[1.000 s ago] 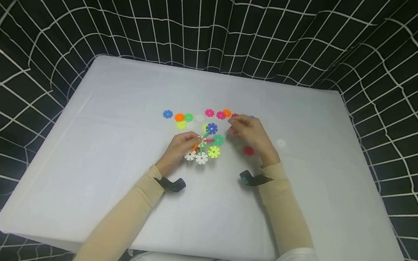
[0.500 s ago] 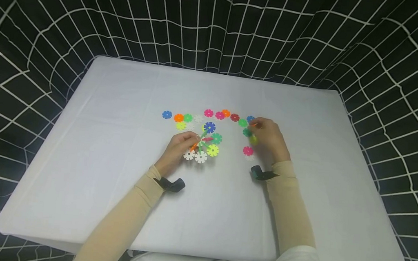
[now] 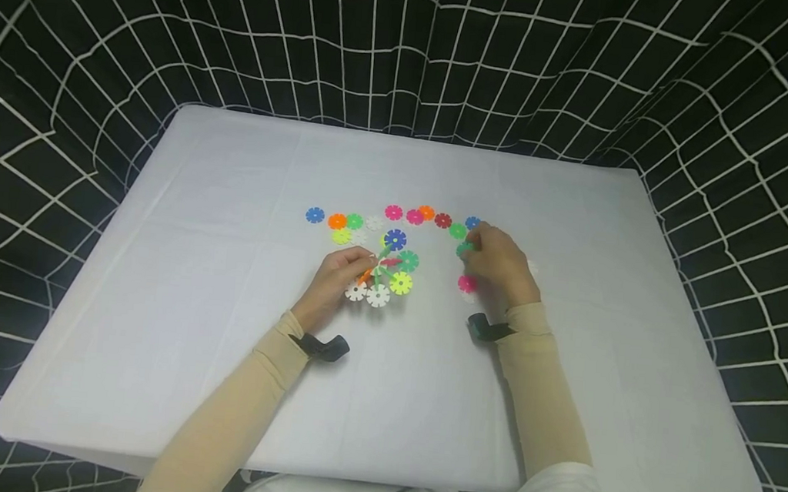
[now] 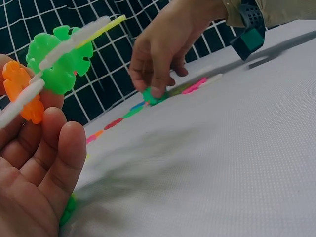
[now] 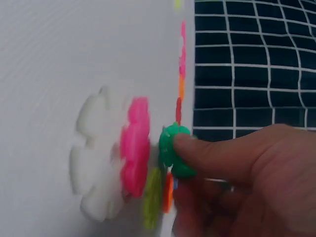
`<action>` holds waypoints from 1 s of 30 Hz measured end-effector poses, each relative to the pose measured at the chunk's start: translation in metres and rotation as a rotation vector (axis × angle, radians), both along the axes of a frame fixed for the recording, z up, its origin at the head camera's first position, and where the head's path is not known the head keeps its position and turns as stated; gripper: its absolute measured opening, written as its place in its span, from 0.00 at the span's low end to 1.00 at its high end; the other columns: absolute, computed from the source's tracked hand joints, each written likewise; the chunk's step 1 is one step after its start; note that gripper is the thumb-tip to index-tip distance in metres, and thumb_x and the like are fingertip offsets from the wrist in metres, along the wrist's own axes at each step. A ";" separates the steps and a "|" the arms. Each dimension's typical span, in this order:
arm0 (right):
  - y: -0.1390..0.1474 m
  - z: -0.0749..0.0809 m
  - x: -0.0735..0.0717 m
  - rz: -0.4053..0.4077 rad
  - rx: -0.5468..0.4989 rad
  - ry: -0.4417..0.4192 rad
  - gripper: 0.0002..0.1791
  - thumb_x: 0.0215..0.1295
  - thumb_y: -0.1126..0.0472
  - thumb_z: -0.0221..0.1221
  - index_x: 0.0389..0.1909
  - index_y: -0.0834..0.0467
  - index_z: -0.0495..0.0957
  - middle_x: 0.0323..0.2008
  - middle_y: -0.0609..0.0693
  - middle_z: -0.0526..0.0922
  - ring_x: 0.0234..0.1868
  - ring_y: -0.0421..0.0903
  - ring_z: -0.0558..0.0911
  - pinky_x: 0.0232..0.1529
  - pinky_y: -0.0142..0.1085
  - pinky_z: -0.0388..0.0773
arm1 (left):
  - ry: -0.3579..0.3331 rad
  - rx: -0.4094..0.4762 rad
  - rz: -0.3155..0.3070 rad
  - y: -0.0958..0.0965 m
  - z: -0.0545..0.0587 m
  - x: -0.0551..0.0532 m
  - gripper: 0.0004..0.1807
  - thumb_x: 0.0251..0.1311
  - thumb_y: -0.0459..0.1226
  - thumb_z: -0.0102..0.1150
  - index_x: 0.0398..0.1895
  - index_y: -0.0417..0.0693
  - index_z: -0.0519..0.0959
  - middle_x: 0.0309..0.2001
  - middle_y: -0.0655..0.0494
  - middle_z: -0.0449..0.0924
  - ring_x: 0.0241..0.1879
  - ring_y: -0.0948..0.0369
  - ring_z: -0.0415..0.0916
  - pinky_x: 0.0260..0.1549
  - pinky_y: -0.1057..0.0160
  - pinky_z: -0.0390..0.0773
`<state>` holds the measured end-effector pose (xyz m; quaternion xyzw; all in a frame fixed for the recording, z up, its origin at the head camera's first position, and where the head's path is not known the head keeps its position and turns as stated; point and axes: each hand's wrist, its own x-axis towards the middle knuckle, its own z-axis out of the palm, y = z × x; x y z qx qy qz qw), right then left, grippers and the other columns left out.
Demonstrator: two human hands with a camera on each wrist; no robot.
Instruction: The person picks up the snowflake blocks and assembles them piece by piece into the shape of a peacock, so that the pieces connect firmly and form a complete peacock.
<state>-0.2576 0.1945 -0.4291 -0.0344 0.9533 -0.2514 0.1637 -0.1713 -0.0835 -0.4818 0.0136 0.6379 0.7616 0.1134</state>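
The left hand [image 3: 335,281] pinches a cluster of joined discs [image 3: 380,271] at mid-table while, farther right, the right hand [image 3: 502,264] pinches a green disc [image 5: 170,152] between thumb and fingers. Lifting it straight up should spare the pink disc [image 3: 467,283] just nearer; the white table [image 3: 634,373] leaves ample near-side room, its edges well apart from both hands.
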 end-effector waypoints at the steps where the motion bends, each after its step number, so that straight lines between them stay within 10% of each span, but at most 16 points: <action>1: -0.001 0.000 -0.001 0.016 -0.038 0.007 0.19 0.71 0.60 0.58 0.60 0.59 0.73 0.55 0.60 0.78 0.54 0.58 0.76 0.58 0.55 0.79 | -0.004 0.001 0.002 0.000 0.000 0.000 0.09 0.69 0.41 0.57 0.40 0.46 0.81 0.32 0.60 0.79 0.34 0.64 0.73 0.34 0.72 0.73; 11: -0.039 0.024 0.017 0.146 -0.559 0.083 0.13 0.71 0.65 0.61 0.54 0.62 0.80 0.47 0.60 0.85 0.42 0.54 0.86 0.42 0.35 0.87 | -0.025 0.036 -0.034 0.000 0.001 0.001 0.08 0.69 0.41 0.55 0.37 0.47 0.81 0.34 0.60 0.79 0.34 0.65 0.74 0.32 0.72 0.75; 30: -0.051 0.027 0.027 0.228 -0.605 0.065 0.09 0.71 0.70 0.58 0.49 0.64 0.80 0.46 0.59 0.82 0.45 0.55 0.85 0.47 0.41 0.87 | -0.037 0.021 -0.090 0.000 0.000 0.002 0.09 0.69 0.41 0.54 0.36 0.48 0.81 0.32 0.61 0.78 0.35 0.65 0.73 0.34 0.70 0.74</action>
